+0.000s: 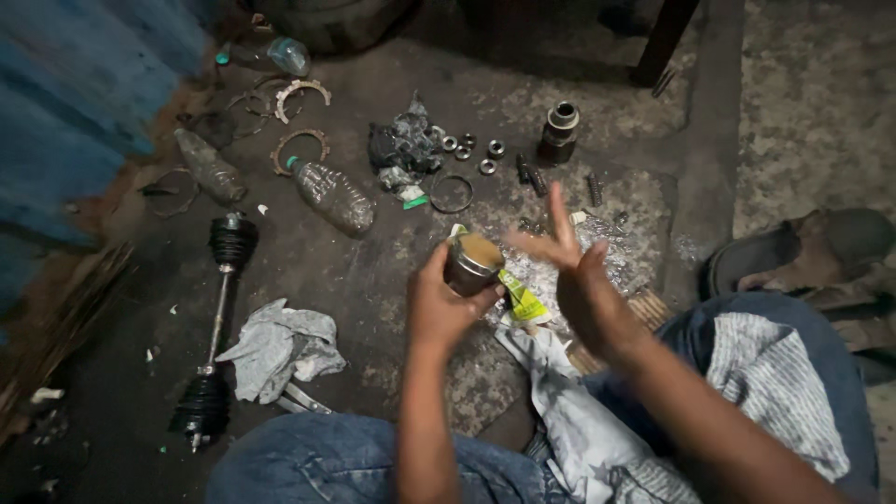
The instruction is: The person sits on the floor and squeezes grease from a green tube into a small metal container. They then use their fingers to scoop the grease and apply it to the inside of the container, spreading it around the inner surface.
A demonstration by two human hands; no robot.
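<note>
- Left hand (439, 303) wraps its fingers around a grease-filled metal cup (472, 262) at frame centre.
- Right hand (574, 271), at the cup's three o'clock, has its fingers spread, holding nothing.
- Axle shaft (217, 327) lies at nine o'clock.

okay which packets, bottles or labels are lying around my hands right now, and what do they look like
Yellow-green sachet: torn, flat, just right of the metal cup held by the left hand.
Silver foil wrapper: crumpled, behind the right hand.
Clear plastic bottle: lying down, green cap, unlabelled.
Second bottle: dusty, further left.
</note>
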